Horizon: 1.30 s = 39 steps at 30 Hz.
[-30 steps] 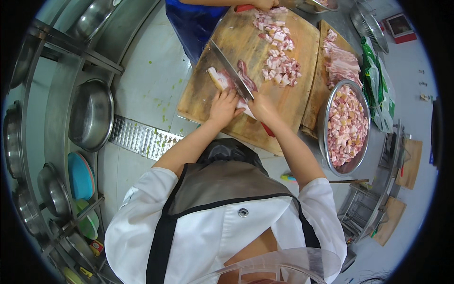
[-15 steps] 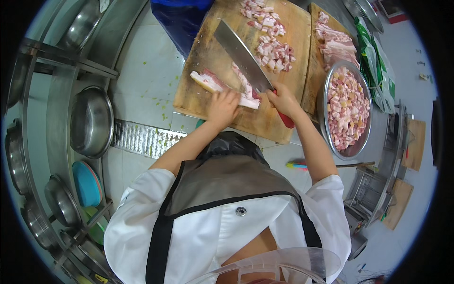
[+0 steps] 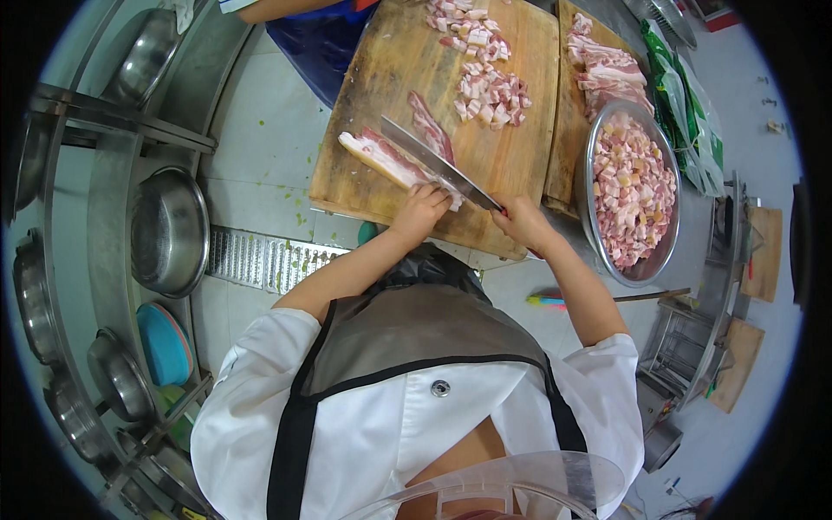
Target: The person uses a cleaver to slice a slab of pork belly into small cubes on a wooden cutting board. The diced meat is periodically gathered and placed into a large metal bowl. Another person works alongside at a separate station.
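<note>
My right hand (image 3: 523,224) is wrapped round the handle of a cleaver (image 3: 433,161), whose long blade points up and left over the wooden chopping block (image 3: 511,178). Curled fingers of my left hand (image 3: 419,213) hold down the near end of a strip of pork belly (image 3: 386,159), close beside the blade. The blade stands along this strip; whether it has cut into it I cannot tell. Just beyond the blade lies a thinner strip of pork (image 3: 431,126). Diced pork (image 3: 492,95) is heaped farther back on the block.
A steel bowl (image 3: 591,208) full of diced pork stands at the right. Behind it, sliced pork (image 3: 609,74) lies on a second board (image 3: 560,143), beside green-and-white plastic bags (image 3: 685,121). Another person's forearm (image 3: 277,7) and blue apron (image 3: 316,48) are at the far left. Metal shelves (image 3: 113,199) hold basins.
The cleaver has turned from showing its broad side to standing more on edge, and its tip has dropped toward the strip. The thin strip now lies apart beyond it. Another person's forearm has appeared.
</note>
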Each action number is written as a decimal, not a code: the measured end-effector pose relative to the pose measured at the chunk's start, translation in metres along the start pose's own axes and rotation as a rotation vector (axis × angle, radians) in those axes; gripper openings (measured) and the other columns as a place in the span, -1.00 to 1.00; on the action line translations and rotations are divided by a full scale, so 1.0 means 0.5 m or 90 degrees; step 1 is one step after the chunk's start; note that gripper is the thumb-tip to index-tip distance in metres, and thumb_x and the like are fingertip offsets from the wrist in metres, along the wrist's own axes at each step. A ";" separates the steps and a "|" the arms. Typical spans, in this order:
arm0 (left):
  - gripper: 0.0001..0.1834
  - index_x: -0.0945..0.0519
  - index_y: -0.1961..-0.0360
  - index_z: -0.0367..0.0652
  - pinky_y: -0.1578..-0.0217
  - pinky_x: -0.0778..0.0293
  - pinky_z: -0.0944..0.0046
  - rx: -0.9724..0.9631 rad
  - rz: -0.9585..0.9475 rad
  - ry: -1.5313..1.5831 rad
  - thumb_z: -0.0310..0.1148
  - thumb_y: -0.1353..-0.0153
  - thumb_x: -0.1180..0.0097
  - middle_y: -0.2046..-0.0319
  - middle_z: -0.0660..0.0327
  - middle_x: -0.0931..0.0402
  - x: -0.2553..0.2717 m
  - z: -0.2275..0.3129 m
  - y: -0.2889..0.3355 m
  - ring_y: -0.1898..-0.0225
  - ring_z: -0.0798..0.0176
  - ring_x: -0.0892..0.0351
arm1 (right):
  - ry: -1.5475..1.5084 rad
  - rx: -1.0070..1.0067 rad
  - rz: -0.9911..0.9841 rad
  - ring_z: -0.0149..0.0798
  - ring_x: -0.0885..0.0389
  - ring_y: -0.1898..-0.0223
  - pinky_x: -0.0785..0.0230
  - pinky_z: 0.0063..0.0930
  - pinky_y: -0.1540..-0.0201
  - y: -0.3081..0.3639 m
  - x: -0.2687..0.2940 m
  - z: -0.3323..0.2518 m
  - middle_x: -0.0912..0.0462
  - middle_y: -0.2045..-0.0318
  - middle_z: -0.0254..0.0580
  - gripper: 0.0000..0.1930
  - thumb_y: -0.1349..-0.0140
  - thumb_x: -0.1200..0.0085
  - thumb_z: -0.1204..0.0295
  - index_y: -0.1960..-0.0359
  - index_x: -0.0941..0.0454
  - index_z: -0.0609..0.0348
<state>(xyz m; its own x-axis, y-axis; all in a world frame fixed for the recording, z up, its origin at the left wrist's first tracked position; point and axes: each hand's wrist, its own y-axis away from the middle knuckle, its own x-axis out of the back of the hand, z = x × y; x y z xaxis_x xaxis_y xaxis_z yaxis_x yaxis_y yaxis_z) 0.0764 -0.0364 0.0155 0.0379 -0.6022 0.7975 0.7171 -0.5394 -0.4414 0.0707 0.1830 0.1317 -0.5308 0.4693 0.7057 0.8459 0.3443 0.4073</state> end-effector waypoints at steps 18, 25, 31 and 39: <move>-0.73 -0.56 0.27 -0.19 0.04 -0.30 0.18 0.002 -0.001 0.086 -0.46 0.06 0.02 0.20 0.22 -0.51 -0.010 -0.007 0.004 0.05 0.17 -0.43 | 0.098 -0.026 -0.007 0.20 -0.54 0.29 -0.38 -0.05 0.21 -0.093 -0.071 -0.057 -0.54 0.36 0.28 -0.74 -0.04 0.02 0.39 0.29 -0.50 0.34; -0.81 -0.53 0.34 -0.12 0.09 -0.27 0.19 -0.047 -0.065 0.005 -0.41 0.04 0.01 0.22 0.28 -0.50 0.034 -0.011 0.027 0.07 0.24 -0.43 | 0.040 -0.025 0.032 0.20 -0.53 0.33 -0.37 -0.07 0.29 -0.047 -0.076 0.020 -0.54 0.40 0.25 -0.77 -0.05 0.00 0.39 0.34 -0.51 0.32; -0.73 -0.51 0.21 -0.08 0.10 -0.22 0.10 -0.097 -0.056 -0.104 -0.39 0.00 0.04 0.16 0.29 -0.46 0.041 -0.024 0.005 0.03 0.27 -0.40 | -0.011 -0.057 0.126 0.05 -0.55 0.51 -0.36 -0.21 0.44 0.131 -0.031 0.046 -0.52 0.59 0.11 -0.76 -0.11 0.00 0.44 0.19 -0.51 0.27; -0.62 -0.50 0.11 -0.01 -0.16 -0.08 -0.12 -0.219 -0.163 -0.183 -0.27 0.04 -0.12 0.00 0.21 -0.36 0.019 -0.077 -0.101 -0.13 0.16 -0.27 | -0.385 -0.266 0.340 -0.45 -0.45 0.70 -0.31 -0.51 0.59 0.221 -0.118 0.038 -0.45 0.72 -0.28 -0.80 -0.20 0.08 0.47 0.20 -0.50 0.29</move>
<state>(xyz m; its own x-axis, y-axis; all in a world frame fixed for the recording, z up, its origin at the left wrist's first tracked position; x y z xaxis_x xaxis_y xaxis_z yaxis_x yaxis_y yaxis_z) 0.0137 -0.0375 0.0294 0.1161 -0.2651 0.9572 0.4599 -0.8399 -0.2883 0.1945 0.2090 0.1240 0.0999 0.8691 0.4844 0.8748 -0.3087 0.3735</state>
